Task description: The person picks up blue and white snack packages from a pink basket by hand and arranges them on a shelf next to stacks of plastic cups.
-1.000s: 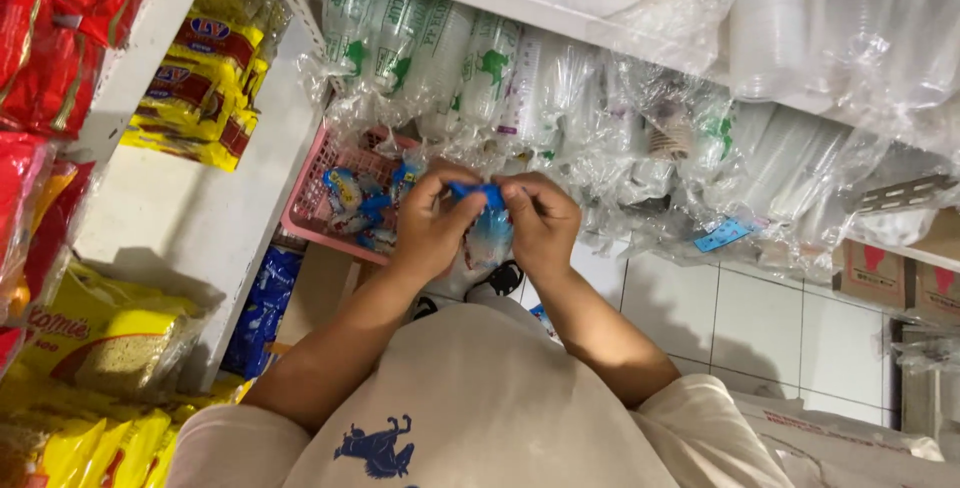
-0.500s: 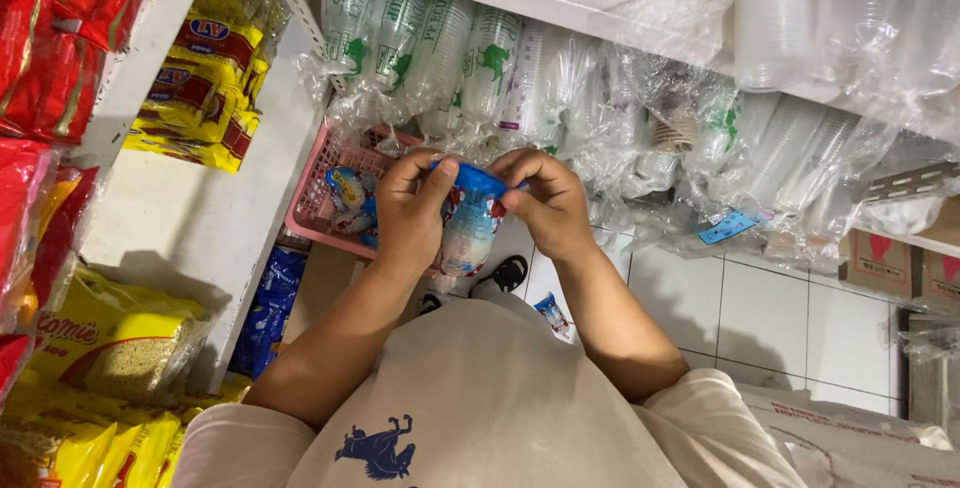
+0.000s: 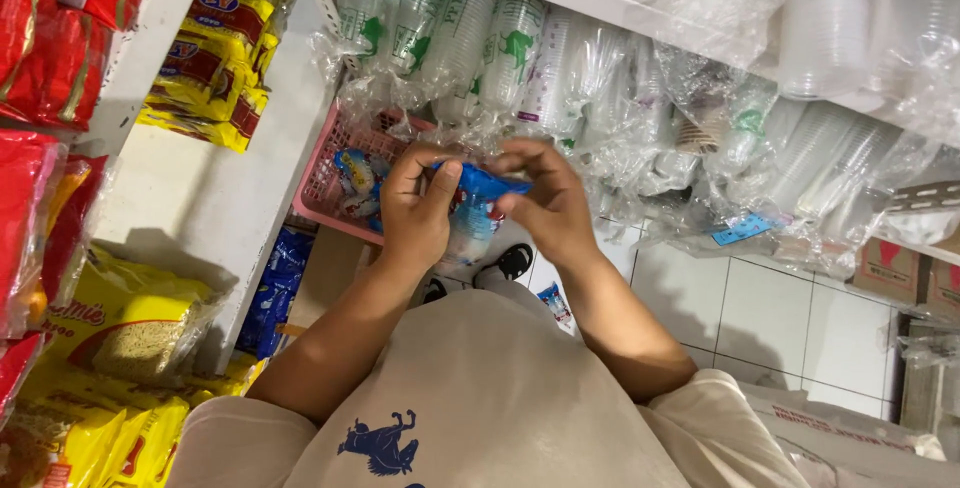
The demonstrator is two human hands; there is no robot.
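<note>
Two hands meet at the middle of the frame around one small blue-and-clear plastic packet point(image 3: 470, 210), held above the person's beige shirt point(image 3: 480, 398): the left hand point(image 3: 415, 210) is closed round its left side with the thumb laid over the front, and the right hand point(image 3: 550, 203) pinches the blue top edge between thumb and fingertips. The packet looks light, soft and crinkly, its film probably slick, so it should give under pressure; the firmest hold seems to be the flat sealed top edge, or the body cupped in a palm. What it contains is too small to tell. Just below the hands, a black sandal point(image 3: 512, 262) and a second small blue packet point(image 3: 556, 305) lie on the white tiled floor point(image 3: 760, 318). Just behind the left hand, a pink plastic basket point(image 3: 335, 173) holds more blue-and-white packets. At the lower left of the frame, yellow noodle packs point(image 3: 110, 323) sit in clear wrap, with blue packs point(image 3: 272, 288) under the white shelf board. At the upper left are red bags point(image 3: 50, 28) and yellow-and-red packets point(image 3: 215, 68). Across the top, farthest off, sleeves of clear plastic cups point(image 3: 450, 38) with green prints hang in wrap, plainer stacks point(image 3: 850, 28) at the upper right; a small blue tag point(image 3: 742, 229) sits beneath them, and brown cartons point(image 3: 905, 273) at the right edge.
</note>
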